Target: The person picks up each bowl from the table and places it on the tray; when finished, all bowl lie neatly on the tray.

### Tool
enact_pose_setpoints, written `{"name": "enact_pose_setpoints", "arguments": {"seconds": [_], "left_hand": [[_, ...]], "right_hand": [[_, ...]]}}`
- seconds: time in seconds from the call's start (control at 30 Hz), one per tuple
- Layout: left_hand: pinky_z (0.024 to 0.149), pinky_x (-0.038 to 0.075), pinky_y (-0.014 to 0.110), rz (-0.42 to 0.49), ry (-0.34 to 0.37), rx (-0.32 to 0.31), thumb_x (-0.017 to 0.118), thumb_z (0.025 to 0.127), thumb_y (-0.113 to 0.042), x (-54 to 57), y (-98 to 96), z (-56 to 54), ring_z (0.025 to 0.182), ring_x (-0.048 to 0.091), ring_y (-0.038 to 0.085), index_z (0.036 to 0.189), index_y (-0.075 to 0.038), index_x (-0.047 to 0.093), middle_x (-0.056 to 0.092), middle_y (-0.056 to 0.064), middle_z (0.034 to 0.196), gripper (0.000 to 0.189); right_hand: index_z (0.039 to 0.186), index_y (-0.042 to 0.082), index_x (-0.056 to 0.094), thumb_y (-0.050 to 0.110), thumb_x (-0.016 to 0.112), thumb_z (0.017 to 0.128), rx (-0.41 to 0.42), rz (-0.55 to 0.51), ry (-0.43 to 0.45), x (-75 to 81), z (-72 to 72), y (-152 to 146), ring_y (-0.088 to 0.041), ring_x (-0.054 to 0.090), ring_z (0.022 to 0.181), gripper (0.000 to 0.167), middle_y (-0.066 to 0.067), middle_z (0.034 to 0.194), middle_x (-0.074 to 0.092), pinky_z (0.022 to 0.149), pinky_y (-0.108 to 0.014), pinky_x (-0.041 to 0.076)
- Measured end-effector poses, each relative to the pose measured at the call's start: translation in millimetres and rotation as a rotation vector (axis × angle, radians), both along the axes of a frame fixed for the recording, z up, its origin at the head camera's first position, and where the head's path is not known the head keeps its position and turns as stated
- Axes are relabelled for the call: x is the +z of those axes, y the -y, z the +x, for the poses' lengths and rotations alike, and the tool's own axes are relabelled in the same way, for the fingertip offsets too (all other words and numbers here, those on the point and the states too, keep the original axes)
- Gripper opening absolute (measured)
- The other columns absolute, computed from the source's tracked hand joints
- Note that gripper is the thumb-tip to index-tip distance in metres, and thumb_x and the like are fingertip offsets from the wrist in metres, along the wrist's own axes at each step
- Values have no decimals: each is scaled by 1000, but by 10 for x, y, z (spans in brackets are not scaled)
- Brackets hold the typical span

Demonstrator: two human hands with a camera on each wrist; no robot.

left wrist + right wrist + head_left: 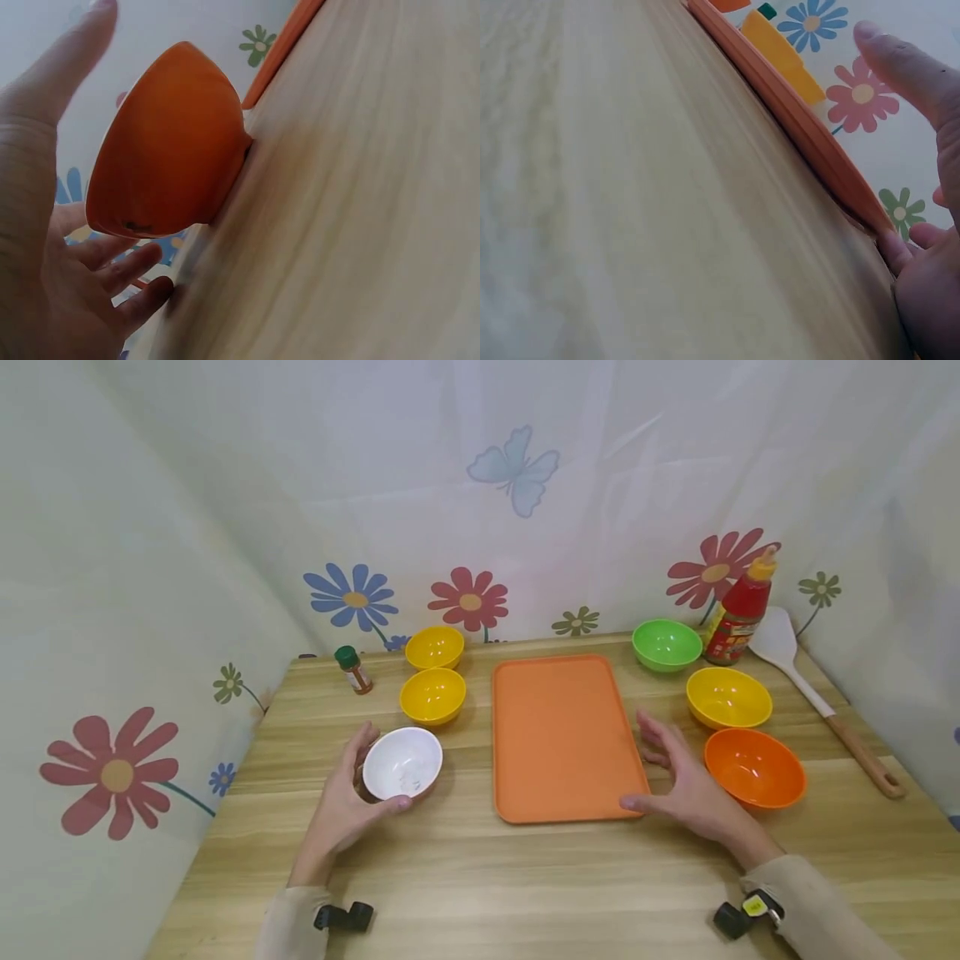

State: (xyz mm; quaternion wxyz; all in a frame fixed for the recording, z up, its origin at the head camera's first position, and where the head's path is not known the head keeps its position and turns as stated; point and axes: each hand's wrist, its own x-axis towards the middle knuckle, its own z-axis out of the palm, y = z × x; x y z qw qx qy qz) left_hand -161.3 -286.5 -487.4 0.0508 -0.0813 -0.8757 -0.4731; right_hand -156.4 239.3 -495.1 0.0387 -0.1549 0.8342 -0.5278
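Observation:
A small bowl (405, 763), white inside and orange outside, stands upright on the wooden table. My left hand (347, 802) is around its left side, thumb in front and fingers behind. In the left wrist view those fingers look relaxed, and a gap shows between them and the orange bowl wall (169, 142). Flat on the table lies an orange tray (566, 735). Beside its right edge my right hand (686, 785) holds nothing, with thumb and fingers spread. The right wrist view shows its fingers close to the tray's rim (795, 124); whether they touch, I cannot tell.
Two yellow bowls (432, 697) and a green-capped jar (353, 670) stand at the back left. On the right are a green bowl (667, 645), a yellow bowl (728, 697), an orange bowl (754, 768), a red sauce bottle (741, 610) and a spatula (813, 697).

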Motion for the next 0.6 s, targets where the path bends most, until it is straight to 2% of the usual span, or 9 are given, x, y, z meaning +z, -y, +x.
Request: {"name": "enact_pose_setpoints", "arguments": {"seconds": [0.1, 0.17, 0.23, 0.33, 0.47, 0.53, 0.6], "left_hand": [[131, 38, 57, -19, -1, 0, 107, 75, -31, -39, 22, -3, 158, 46, 33, 179, -23, 21, 39, 9, 177, 135], [132, 36, 56, -23, -3, -4, 108, 73, -31, -49, 27, -7, 159, 45, 32, 179, -23, 19, 40, 9, 177, 138], [133, 34, 55, -27, 4, -10, 109, 71, -32, -56, 26, -8, 160, 44, 32, 179, -21, 18, 40, 10, 177, 142], [133, 33, 56, -34, 11, -17, 110, 69, -33, -65, 21, -3, 160, 43, 34, 179, -15, 18, 39, 12, 177, 144], [133, 34, 61, -56, 22, -1, 110, 69, -37, -83, 14, 8, 159, 43, 37, 178, -13, 22, 38, 14, 178, 142], [132, 35, 62, -72, 32, 11, 109, 71, -41, -96, 12, 12, 158, 44, 38, 178, -14, 23, 38, 14, 178, 140], [132, 35, 63, -81, 43, 23, 108, 72, -44, -109, 9, 15, 158, 45, 38, 177, -15, 25, 40, 13, 177, 137]], "right_hand": [[178, 12, 18, 21, 96, 90, 23, -36, -1, -52, -1, -20, -46, 45, 153, 118, -19, 177, 25, 115, -8, 41], [178, 10, 17, 23, 99, 88, 26, -30, 2, -55, -1, -23, -45, 48, 151, 122, -20, 176, 27, 112, -4, 39], [178, 9, 17, 31, 100, 86, 23, 23, 12, -43, 4, -25, -43, 52, 150, 126, -19, 174, 30, 112, -4, 39], [177, 8, 21, 43, 102, 81, 8, 135, 26, -11, 21, -27, -38, 58, 145, 131, -16, 167, 38, 117, -17, 47], [175, 7, 28, 53, 103, 77, 8, 242, 12, 27, 34, -23, -35, 61, 138, 132, -14, 154, 44, 119, -49, 53], [174, 5, 31, 55, 102, 76, 11, 269, 2, 33, 30, -21, -34, 62, 135, 131, -14, 150, 45, 117, -55, 53], [173, 5, 33, 57, 102, 75, 10, 288, 2, 35, 23, -16, -31, 62, 134, 131, -13, 149, 46, 115, -55, 54]]}}
